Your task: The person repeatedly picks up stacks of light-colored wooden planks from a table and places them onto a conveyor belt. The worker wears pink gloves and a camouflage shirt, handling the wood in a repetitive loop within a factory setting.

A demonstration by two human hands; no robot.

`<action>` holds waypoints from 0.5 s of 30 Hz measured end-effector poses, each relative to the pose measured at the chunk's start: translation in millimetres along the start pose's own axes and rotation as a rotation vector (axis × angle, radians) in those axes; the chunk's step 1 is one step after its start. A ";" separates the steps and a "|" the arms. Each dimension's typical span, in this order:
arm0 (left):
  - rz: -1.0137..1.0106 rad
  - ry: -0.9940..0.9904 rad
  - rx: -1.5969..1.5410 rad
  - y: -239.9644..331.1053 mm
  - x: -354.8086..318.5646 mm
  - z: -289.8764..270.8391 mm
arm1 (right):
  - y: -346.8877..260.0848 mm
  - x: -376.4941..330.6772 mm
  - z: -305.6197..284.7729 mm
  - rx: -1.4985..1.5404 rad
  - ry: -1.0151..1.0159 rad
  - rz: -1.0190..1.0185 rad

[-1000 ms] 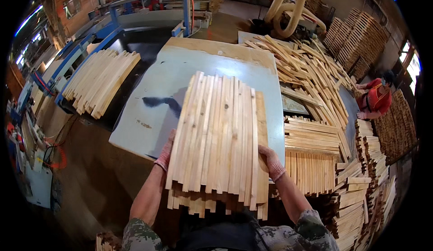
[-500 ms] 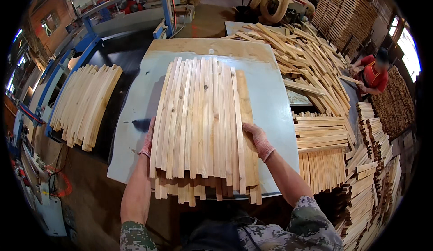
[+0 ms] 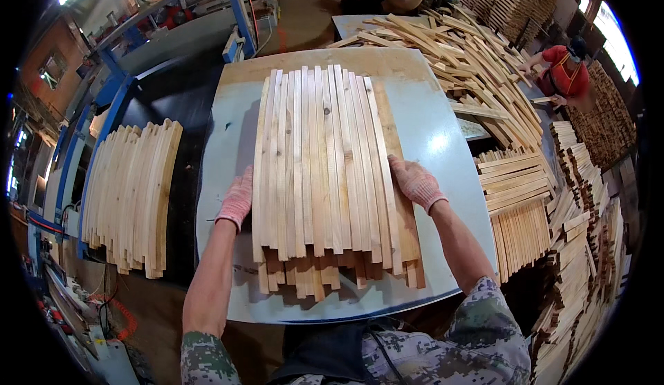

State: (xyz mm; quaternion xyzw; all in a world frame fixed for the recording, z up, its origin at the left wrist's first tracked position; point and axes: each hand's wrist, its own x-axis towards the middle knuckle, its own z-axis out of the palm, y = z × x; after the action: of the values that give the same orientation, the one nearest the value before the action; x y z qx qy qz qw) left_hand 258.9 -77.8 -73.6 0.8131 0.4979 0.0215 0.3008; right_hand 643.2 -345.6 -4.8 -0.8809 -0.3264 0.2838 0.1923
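A stack of pale wooden slats, laid side by side in layers, rests on a light blue-grey tabletop. The lower slats jut out toward me beyond the upper ones. My left hand, in a pinkish knitted glove, lies along the stack's left side. On the opposite side, my right hand, gloved alike, has its fingers against the right edge slats. The stack is held between both hands. Some fingertips are hidden against the wood.
To the left, another row of slats lies on a black machine bed with a blue frame. A loose slat heap and stacked slats stand on the right. A co-worker in red stands beyond them.
The stack has slid forward, so its near ends no longer overhang the table's front edge. Both hands stayed at its sides. My view has shifted, and the co-worker leans differently.
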 end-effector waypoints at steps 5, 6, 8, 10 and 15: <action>-0.019 0.095 -0.057 -0.7 8.9 18.2 | 4.3 -10.8 9.0 -0.254 0.158 -0.059; -0.029 0.085 -0.208 -11.1 12.6 19.7 | 4.8 -8.5 13.8 -0.201 0.159 -0.032; -0.043 0.068 -0.519 -35.0 31.4 28.2 | 10.3 4.8 22.1 -0.102 0.176 0.017; 0.024 0.029 -0.536 -16.2 27.3 18.9 | 13.8 -10.0 15.8 0.130 0.210 0.018; 0.115 -0.106 -0.980 -12.9 0.2 -2.5 | -38.7 -89.0 28.7 0.221 0.693 -0.105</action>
State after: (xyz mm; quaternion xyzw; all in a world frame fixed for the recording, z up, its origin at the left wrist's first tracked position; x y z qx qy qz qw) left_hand 247.8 -72.3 -78.2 0.6023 0.3676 0.2282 0.6708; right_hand 551.5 -374.5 26.8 -0.8806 -0.2540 -0.0082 0.4000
